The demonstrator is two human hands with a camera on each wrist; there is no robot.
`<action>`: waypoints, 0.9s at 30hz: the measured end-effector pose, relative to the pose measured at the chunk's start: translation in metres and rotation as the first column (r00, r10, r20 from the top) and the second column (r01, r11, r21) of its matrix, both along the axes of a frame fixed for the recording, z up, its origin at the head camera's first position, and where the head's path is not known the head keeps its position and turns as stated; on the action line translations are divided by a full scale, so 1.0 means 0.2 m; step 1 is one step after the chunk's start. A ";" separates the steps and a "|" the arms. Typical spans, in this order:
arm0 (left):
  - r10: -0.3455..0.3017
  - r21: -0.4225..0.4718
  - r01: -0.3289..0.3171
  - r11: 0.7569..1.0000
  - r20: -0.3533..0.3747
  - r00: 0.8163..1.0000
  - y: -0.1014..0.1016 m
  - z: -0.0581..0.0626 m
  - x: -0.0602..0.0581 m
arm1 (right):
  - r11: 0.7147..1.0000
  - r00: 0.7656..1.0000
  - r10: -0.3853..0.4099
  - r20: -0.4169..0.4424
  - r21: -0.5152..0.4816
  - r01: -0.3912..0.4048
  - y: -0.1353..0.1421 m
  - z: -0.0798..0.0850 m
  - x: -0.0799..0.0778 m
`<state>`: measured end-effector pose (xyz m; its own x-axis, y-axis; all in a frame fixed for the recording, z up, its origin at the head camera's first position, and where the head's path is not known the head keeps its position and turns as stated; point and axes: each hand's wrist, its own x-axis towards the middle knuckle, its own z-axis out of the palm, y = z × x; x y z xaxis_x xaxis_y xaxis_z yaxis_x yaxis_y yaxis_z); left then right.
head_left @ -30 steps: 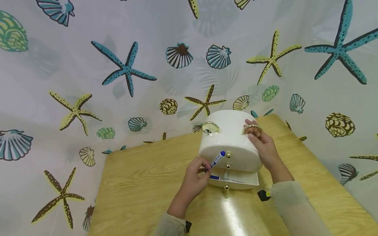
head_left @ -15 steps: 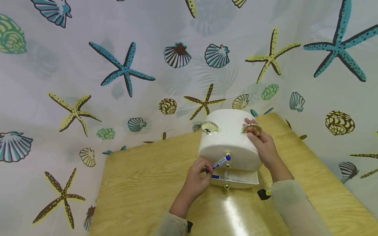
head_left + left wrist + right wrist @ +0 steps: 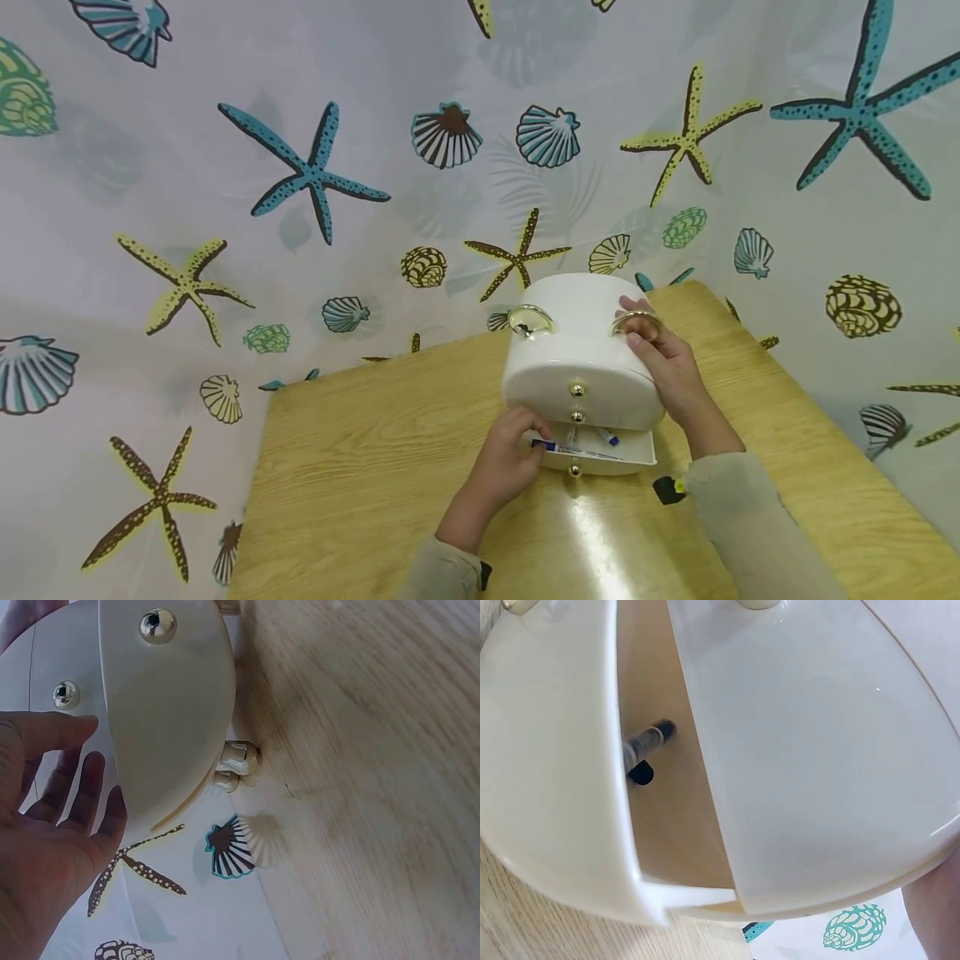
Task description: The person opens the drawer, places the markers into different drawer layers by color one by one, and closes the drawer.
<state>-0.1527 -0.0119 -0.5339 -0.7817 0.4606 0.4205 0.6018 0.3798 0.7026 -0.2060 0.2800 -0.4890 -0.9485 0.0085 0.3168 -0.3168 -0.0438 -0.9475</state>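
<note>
A white rounded storage box (image 3: 581,333) with gold knobs stands on the table, its bottom drawer (image 3: 615,468) pulled out. My left hand (image 3: 504,458) is at the drawer's left end, thumb and fingers apart and curved in the left wrist view, nothing between them. By its fingertips lies a blue-capped marker (image 3: 577,452) along the drawer front. Another marker with a blue end (image 3: 609,436) lies farther back; the right wrist view shows a marker (image 3: 645,744) inside the drawer. My right hand (image 3: 670,375) grips the gold handle (image 3: 637,322) on the box's right side.
A second gold handle (image 3: 530,319) is on the box's left. The wooden table (image 3: 360,467) spreads around the box, with a shell-and-starfish curtain (image 3: 450,200) behind. A small black object with a yellow spot (image 3: 667,490) is by the right sleeve.
The marker in my left hand has been lowered and let go into the drawer, where its blue end now shows. The left hand has dropped slightly; the right hand keeps its grip.
</note>
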 end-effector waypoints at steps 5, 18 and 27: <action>0.013 0.018 -0.014 1.000 0.020 1.000 0.00 0.00 0.00 | 1.000 1.000 -0.001 -0.007 -0.005 0.001 0.00 0.01 -0.01; 0.008 0.160 -0.042 0.986 0.208 0.978 0.02 -0.03 0.06 | 1.000 1.000 -0.012 -0.010 0.016 0.012 0.00 0.00 0.00; -0.033 0.209 -0.025 0.978 0.270 0.962 0.03 -0.06 0.09 | 1.000 1.000 -0.017 -0.018 0.017 0.018 0.00 0.01 -0.01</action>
<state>-0.1356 -0.0055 -0.5451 -0.8775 0.3887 0.2808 0.3794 0.2048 0.9023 -0.2074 0.2794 -0.4875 -0.9426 0.0192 0.3335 -0.3339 -0.0216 -0.9424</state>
